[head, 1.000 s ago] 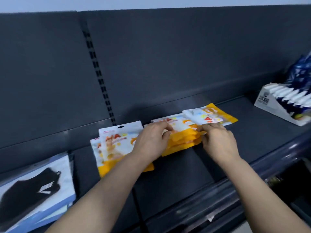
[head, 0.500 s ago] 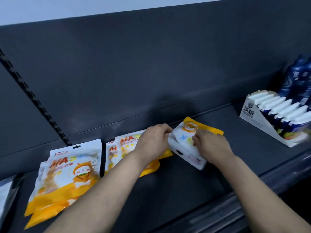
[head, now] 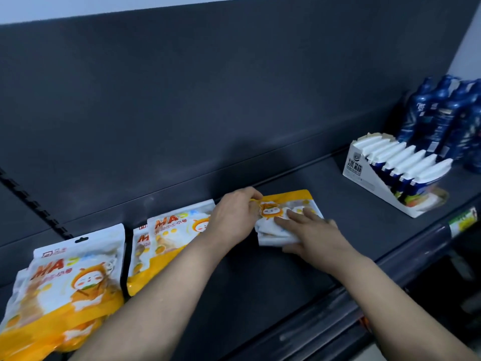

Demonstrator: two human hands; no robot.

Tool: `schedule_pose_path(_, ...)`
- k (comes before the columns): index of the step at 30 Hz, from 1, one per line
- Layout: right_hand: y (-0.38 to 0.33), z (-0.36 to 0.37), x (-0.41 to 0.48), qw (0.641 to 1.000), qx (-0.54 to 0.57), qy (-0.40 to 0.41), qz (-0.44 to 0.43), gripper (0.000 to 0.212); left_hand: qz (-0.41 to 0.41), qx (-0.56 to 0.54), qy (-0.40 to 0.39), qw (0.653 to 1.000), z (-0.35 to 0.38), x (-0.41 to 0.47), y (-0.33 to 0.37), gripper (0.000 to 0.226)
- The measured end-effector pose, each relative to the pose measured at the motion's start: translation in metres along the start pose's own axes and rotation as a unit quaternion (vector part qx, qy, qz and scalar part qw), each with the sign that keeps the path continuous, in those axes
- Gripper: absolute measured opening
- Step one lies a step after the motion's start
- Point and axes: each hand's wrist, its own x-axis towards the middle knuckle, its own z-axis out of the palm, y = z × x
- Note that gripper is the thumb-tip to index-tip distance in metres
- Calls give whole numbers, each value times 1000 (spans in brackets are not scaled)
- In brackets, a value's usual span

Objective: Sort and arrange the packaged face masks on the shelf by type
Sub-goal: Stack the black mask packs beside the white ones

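Observation:
Orange-and-white mask packets lie in three groups on the dark shelf (head: 260, 277). The left pile (head: 70, 295) sits at the lower left, a middle pile (head: 166, 230) beside it. My left hand (head: 234, 214) grips the left edge of the right pile (head: 281, 209), which lies turned with its orange end toward the back wall. My right hand (head: 309, 230) lies flat on top of that pile, with its thumb under the near white edge.
A white display carton (head: 364, 175) of blue-and-white packets stands at the right, with dark blue bottles (head: 437, 115) behind it. The shelf's front rail (head: 390, 267) carries a price label (head: 463, 220). The dark back wall rises behind everything.
The view has shifted right. The right pile has been turned and laid down flatter, and my right hand has moved from its side onto its top.

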Motion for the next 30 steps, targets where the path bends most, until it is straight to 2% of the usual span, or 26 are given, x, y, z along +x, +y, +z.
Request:
schedule_pose_path(2, -5, 4, 0, 993, 40, 109, 16, 44, 5, -10, 36, 999, -6, -6, -8, 32)
schedule_pose_path(5, -17, -1, 5, 951, 169, 259, 6, 37, -1, -11, 86, 996, -23, -15, -29, 32)
schedule_pose_path(9, -65, -10, 17, 916, 176, 347, -96, 41, -79, -32, 144, 986, -55, -37, -60, 27)
schedule_pose_path(10, -79, -13, 18, 910, 185, 352, -114, 41, -107, -75, 156, 979, -63, -42, -67, 22)
schedule_pose_path(11, -96, -17, 19, 906, 191, 352, -133, 41, -138, -165, 151, 965, -73, -49, -71, 20)
schedule_pose_path(12, -111, -20, 19, 905, 191, 349, -152, 42, -165, -291, 119, 935, -84, -57, -72, 27)
schedule_pose_path(14, -141, -25, 17, 916, 174, 310, -187, 49, -191, -514, 19, 836, -99, -71, -70, 46)
schedule_pose_path(15, -152, -26, 14, 927, 170, 269, -200, 58, -184, -554, -2, 812, -103, -76, -67, 51)
schedule_pose_path(16, -162, -25, 10, 935, 179, 218, -213, 68, -178, -564, 2, 807, -106, -81, -68, 52)
schedule_pose_path(18, -173, -23, 4, 944, 209, 123, -223, 74, -181, -553, 49, 812, -110, -88, -74, 42)
schedule_pose_path(19, -175, -24, 1, 947, 214, 100, -219, 69, -189, -557, 63, 806, -111, -90, -79, 38)
schedule_pose_path(22, -178, -26, -4, 947, 202, 99, -227, 45, -208, -554, 56, 804, -115, -96, -91, 26)
schedule_pose_path(23, -180, -26, -5, 946, 195, 111, -233, 41, -206, -530, 47, 821, -115, -97, -91, 17)
schedule_pose_path(25, -184, -30, -9, 947, 196, 137, -213, 47, -198, -444, 38, 873, -115, -98, -90, 25)
schedule_pose_path(27, -184, -38, -13, 954, 147, 166, -201, 53, -171, -385, -13, 907, -125, -100, -95, 34)
schedule_pose_path(28, -183, -42, -16, 957, 104, 167, -214, 57, -148, -367, -64, 916, -131, -101, -99, 32)
schedule_pose_path(30, -186, -52, -23, 966, 47, 121, -226, 74, -92, -313, -172, 929, -144, -104, -103, 24)
